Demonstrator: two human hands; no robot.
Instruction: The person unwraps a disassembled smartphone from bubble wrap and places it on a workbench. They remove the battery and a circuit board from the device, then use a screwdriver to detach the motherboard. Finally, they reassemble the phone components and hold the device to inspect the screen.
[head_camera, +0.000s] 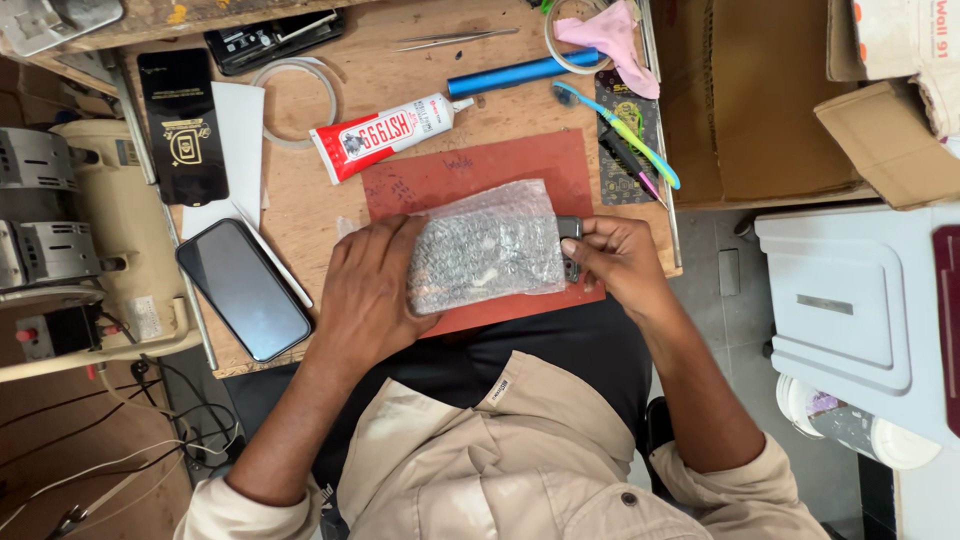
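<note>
Here the left hand (372, 290) lies curled over the left end of a bubble-wrap pouch (487, 250), fingers spread across its top and thumb underneath, pinning it just above the red mat (480, 175) at the centre of the frame. The right hand (622, 258) pinches a small dark device (570, 245) between thumb and fingertips at the pouch's open right end, only a sliver of it showing. The step in hand looks like moving the device through the pouch mouth; whether in or out cannot be told. The next move would call for a steady grip on the wrap while the device slides straight along it. The pouch is clear, crinkled and silvery with bubbles, its contents blurred. Outward, a dark phone (243, 288) lies at lower left on the wooden bench (300, 180), a red-and-white glue tube (385, 130) above the mat, a blue cylinder (520, 73) beyond it, and tweezers (450, 39) near the top edge.
</note>
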